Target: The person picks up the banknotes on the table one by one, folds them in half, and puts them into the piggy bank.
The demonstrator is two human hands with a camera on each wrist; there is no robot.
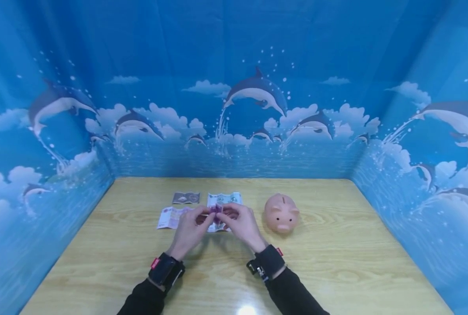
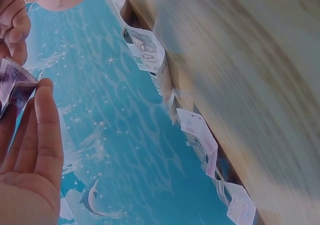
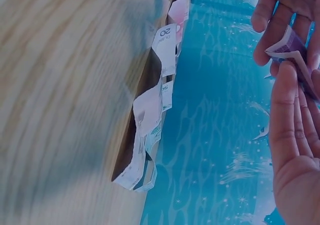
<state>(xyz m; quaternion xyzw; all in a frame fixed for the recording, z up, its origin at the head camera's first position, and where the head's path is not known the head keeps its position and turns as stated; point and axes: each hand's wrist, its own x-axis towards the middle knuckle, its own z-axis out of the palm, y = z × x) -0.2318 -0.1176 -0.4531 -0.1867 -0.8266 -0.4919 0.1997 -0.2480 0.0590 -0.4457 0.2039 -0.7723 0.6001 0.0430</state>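
Observation:
A purple folded banknote (image 1: 217,209) is held up between both hands, over the other notes. My left hand (image 1: 190,227) pinches its left side between thumb and fingers, and my right hand (image 1: 245,222) pinches the right side. In the left wrist view the folded banknote (image 2: 19,85) shows a sharp crease close to a fingertip. The right wrist view shows the same banknote (image 3: 295,52) bent into a V, its lower part partly hidden by fingers. Under the hands lie pale green-blue banknotes (image 1: 231,198), creased and partly covered.
A pink piggy bank (image 1: 282,214) with a slot on top stands right of the hands. A dark grey-brown banknote (image 1: 186,198) lies at the back left, and a pale purple-and-yellow banknote (image 1: 172,218) lies in front of it. A dolphin-printed curtain (image 1: 234,148) encloses the wooden table (image 1: 336,262).

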